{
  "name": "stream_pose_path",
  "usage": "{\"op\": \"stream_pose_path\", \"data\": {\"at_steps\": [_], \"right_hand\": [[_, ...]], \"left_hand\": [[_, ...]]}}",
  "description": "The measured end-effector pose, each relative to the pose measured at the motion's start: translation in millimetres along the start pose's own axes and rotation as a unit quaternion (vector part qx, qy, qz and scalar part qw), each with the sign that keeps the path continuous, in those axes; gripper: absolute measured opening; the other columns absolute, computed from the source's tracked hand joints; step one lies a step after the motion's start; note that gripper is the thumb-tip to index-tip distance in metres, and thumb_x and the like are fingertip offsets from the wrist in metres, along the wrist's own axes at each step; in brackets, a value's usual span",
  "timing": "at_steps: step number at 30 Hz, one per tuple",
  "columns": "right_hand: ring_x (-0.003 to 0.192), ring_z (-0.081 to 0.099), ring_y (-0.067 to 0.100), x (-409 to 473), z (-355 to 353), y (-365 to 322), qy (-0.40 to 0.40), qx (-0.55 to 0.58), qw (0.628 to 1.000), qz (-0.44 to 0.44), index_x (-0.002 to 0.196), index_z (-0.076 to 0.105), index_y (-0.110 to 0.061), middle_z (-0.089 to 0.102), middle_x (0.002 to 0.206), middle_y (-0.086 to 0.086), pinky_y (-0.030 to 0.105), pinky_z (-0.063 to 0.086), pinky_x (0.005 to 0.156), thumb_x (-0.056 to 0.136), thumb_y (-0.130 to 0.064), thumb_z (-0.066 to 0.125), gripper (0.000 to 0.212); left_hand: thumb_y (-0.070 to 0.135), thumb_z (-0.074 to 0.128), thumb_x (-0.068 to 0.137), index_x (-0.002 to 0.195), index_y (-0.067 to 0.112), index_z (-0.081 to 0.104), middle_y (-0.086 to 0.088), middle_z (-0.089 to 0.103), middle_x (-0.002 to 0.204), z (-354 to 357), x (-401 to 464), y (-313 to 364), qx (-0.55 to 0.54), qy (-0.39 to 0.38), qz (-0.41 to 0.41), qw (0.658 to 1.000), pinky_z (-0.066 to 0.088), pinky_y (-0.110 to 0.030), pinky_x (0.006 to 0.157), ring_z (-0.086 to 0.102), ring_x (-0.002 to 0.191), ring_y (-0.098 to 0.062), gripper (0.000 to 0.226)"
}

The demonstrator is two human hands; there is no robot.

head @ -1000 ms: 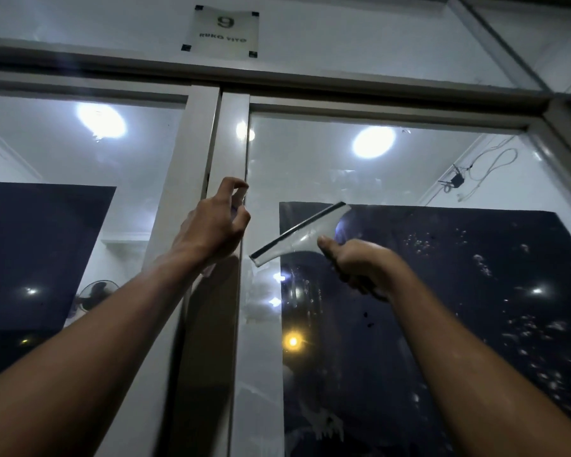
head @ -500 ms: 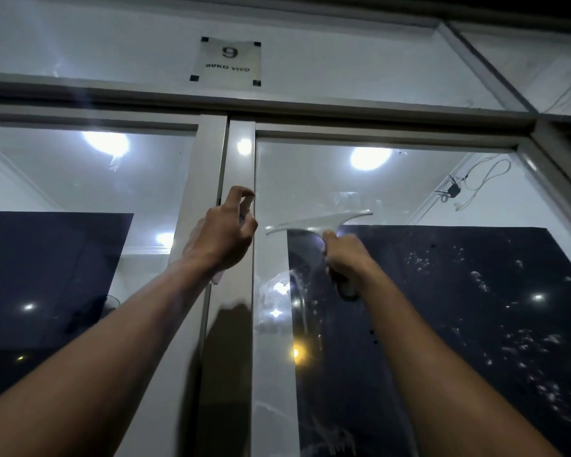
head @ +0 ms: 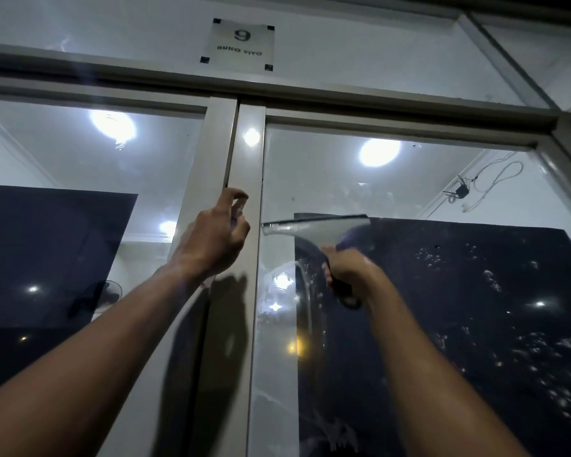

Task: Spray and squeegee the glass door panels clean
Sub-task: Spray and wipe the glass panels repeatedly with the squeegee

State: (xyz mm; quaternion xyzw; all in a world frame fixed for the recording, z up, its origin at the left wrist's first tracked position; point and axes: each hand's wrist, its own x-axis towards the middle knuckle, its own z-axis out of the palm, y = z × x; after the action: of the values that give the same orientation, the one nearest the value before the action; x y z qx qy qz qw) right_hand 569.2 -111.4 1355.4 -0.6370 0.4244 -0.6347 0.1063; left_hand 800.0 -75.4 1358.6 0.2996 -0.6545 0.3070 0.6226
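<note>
Squeegee (head: pixel 314 225) blade lies level on glass panel (head: pixel 409 192), right hand (head: pixel 346 268) fingers wrapped round its handle for pulling; left hand (head: pixel 215 239) fingers curl round a barely visible sprayer.

Glossy wet glass panel (head: pixel 409 199); smooth painted door frame (head: pixel 244 166); translucent plastic squeegee (head: pixel 314 225), dark handle.

The pale vertical door stile (head: pixel 244 324) is standing between two glass panels. The clear-bladed squeegee (head: pixel 314 225) is lying against the glass just right of it; the left hand (head: pixel 211 239) is sitting before it; the numbered square sign (head: pixel 239 44) is hanging above it.
</note>
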Motion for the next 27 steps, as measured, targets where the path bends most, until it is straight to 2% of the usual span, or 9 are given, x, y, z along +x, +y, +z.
{"op": "stream_pose_path", "data": {"at_steps": [2,5,9,11,14,18,22,25,27], "right_hand": [[0.058,0.053,0.022,-18,6,27,0.008,0.013,1.0,0.026,0.07,0.056,-0.012,0.057,0.067,0.009,0.037,0.05,0.062,0.101,-0.04,0.046,0.043],[0.053,0.055,0.022,-38,14,45,0.023,0.038,0.999,0.032,0.068,0.059,-0.009,0.058,0.062,0.009,0.04,0.052,0.062,0.098,-0.043,0.047,0.047],[0.077,0.056,0.028,-7,14,32,0.044,0.011,0.999,0.012,0.084,0.06,-0.012,0.057,0.085,0.016,0.05,0.056,0.084,0.085,-0.061,0.047,0.051],[0.076,0.056,0.026,-2,8,4,0.047,0.008,0.999,0.007,0.08,0.055,-0.013,0.059,0.085,0.014,0.04,0.056,0.077,0.095,-0.051,0.046,0.042],[0.069,0.058,0.021,3,-2,-17,0.058,0.004,0.998,-0.023,0.077,0.052,-0.014,0.061,0.082,0.011,0.034,0.052,0.066,0.101,-0.041,0.045,0.037],[0.082,0.058,0.028,-11,7,21,0.032,-0.041,0.998,0.024,0.081,0.06,-0.009,0.062,0.092,0.018,0.046,0.054,0.088,0.097,-0.05,0.047,0.046],[0.085,0.067,0.034,-50,15,64,0.04,-0.039,0.996,0.066,0.097,0.068,-0.001,0.07,0.099,0.023,0.047,0.055,0.082,0.095,-0.053,0.046,0.057],[0.089,0.069,0.038,-46,12,53,0.049,-0.034,0.996,0.066,0.101,0.068,0.001,0.069,0.104,0.027,0.046,0.056,0.08,0.092,-0.052,0.046,0.058],[0.081,0.064,0.035,-27,6,34,0.052,-0.032,0.996,0.062,0.103,0.066,0.005,0.066,0.109,0.031,0.043,0.054,0.075,0.089,-0.05,0.046,0.06]], "left_hand": [[0.026,0.048,0.1,0.134,0.032,0.039,-0.013,0.068,0.108,3,0,2,0.001,-0.001,-0.006,1.0,0.054,-0.049,0.081,0.064,0.088,-0.037,0.036],[0.026,0.047,0.101,0.135,0.031,0.038,-0.016,0.067,0.105,4,1,10,-0.003,-0.007,-0.009,1.0,0.055,-0.051,0.081,0.063,0.086,-0.038,0.036],[0.024,0.048,0.102,0.139,0.026,0.04,-0.015,0.067,0.11,2,2,19,-0.005,-0.011,0.005,1.0,0.054,-0.049,0.081,0.063,0.09,-0.035,0.038],[0.025,0.048,0.102,0.14,0.026,0.039,-0.014,0.067,0.112,0,2,21,-0.005,-0.008,0.009,1.0,0.054,-0.048,0.082,0.064,0.092,-0.034,0.039],[0.024,0.048,0.102,0.14,0.026,0.039,-0.015,0.067,0.112,-3,1,20,-0.004,-0.012,0.009,1.0,0.054,-0.048,0.082,0.064,0.091,-0.035,0.039],[0.023,0.047,0.103,0.14,0.025,0.038,-0.014,0.066,0.11,-4,-9,20,0.003,-0.02,0.019,1.0,0.052,-0.043,0.077,0.061,0.085,-0.031,0.038],[0.024,0.046,0.102,0.138,0.027,0.038,-0.016,0.067,0.11,-3,-18,24,0.001,-0.021,0.016,1.0,0.055,-0.05,0.08,0.063,0.086,-0.034,0.037],[0.025,0.046,0.102,0.139,0.026,0.038,-0.016,0.067,0.111,-1,-20,29,-0.005,-0.034,0.018,0.999,0.055,-0.048,0.079,0.063,0.087,-0.032,0.038],[0.024,0.047,0.103,0.141,0.024,0.037,-0.017,0.066,0.112,0,-22,33,-0.011,-0.041,0.02,0.999,0.053,-0.043,0.076,0.063,0.087,-0.029,0.04]]}}
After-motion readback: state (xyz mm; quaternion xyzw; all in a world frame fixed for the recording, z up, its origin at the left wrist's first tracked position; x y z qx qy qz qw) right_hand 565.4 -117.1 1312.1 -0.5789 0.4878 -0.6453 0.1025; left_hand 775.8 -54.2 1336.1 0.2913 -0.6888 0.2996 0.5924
